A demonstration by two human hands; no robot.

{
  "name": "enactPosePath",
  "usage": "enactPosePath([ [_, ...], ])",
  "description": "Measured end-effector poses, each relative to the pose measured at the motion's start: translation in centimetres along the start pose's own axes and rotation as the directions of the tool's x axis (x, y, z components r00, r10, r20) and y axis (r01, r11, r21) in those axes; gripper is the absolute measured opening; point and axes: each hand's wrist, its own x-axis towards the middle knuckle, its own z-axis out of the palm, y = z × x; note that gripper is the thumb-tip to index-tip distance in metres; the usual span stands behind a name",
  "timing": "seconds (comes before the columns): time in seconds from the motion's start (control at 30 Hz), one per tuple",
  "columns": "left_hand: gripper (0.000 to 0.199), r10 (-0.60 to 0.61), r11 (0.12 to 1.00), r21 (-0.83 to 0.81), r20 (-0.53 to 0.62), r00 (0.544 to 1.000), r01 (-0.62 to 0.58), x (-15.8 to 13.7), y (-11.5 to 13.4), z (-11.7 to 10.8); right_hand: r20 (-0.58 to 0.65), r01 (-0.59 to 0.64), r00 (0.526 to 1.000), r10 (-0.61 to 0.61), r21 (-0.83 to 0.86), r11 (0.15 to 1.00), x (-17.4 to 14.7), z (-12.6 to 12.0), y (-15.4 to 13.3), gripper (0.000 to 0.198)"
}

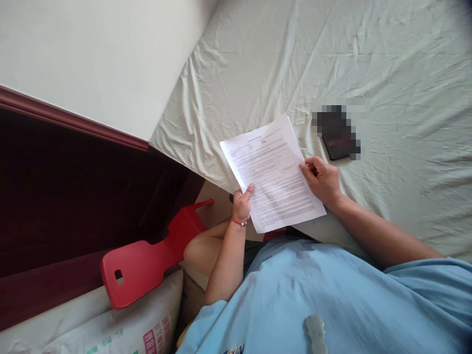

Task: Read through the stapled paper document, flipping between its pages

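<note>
A small stack of printed paper sheets is held over the table's near edge, tilted a little to the left. My left hand grips its lower left side, thumb on top and fingers hidden underneath; a red bracelet circles the wrist. At the right edge, my right hand has its fingers curled, with thumb and forefinger pinching the sheets' margin. The top page carries dense lines of print too small to read.
A dark phone, partly blurred out, lies on the pale, wrinkled cloth beyond my right hand. To the left stand a red plastic chair, a dark wooden panel and a white printed sack.
</note>
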Motion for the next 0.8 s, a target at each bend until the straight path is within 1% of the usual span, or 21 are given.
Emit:
enactPosePath([
  [0.13,0.049,-0.009,1.0,0.0,-0.007,1.0,0.009,-0.11,-0.11,0.01,-0.025,0.02,1.0,-0.019,0.015,1.0,-0.23,0.15,0.19,0.022],
  [0.3,0.051,-0.001,1.0,0.01,-0.01,1.0,0.001,-0.06,-0.29,-0.03,-0.048,0.07,0.996,-0.071,-0.03,0.997,-0.13,0.01,-0.08,0.015],
  [0.47,0.053,0.009,1.0,0.007,-0.012,1.0,-0.009,-0.06,-0.13,0.29,-0.086,0.096,0.992,-0.096,-0.002,0.995,-0.02,-0.25,-0.51,0.013],
  [0.57,0.053,0.006,1.0,0.006,-0.015,1.0,-0.005,-0.04,-0.02,0.37,-0.113,0.12,0.986,-0.121,-0.018,0.993,-0.07,-0.27,-0.59,0.011],
  [0.7,0.05,0.021,1.0,0.009,-0.009,1.0,-0.021,0.06,-0.13,0.29,-0.113,0.117,0.986,-0.125,-0.071,0.991,-0.03,-0.34,-0.64,0.014],
  [0.8,0.049,0.022,1.0,0.016,-0.013,1.0,-0.022,0.12,-0.28,0.24,-0.108,0.123,0.985,-0.131,-0.076,0.99,-0.02,-0.43,-0.61,0.018],
])
